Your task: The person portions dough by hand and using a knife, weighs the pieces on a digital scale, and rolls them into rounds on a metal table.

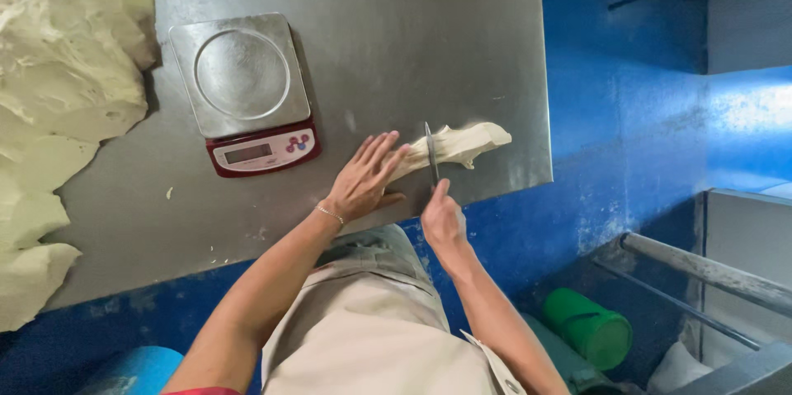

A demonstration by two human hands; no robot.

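Observation:
A long strip of pale dough (462, 143) lies on the steel table (396, 40) near its front right corner. My left hand (363, 179) rests flat on the strip's near end, fingers spread. In my right hand (441, 220) is a knife (431, 154), gripped by its handle. Its blade stands across the dough strip, just right of my left fingertips.
A red digital scale with a square steel pan (246, 90) stands on the table to the left. A big mass of dough (58, 106) covers the table's left side. Below the table sit a green bucket (587, 327) and a metal bar (701, 267), beside a blue wall.

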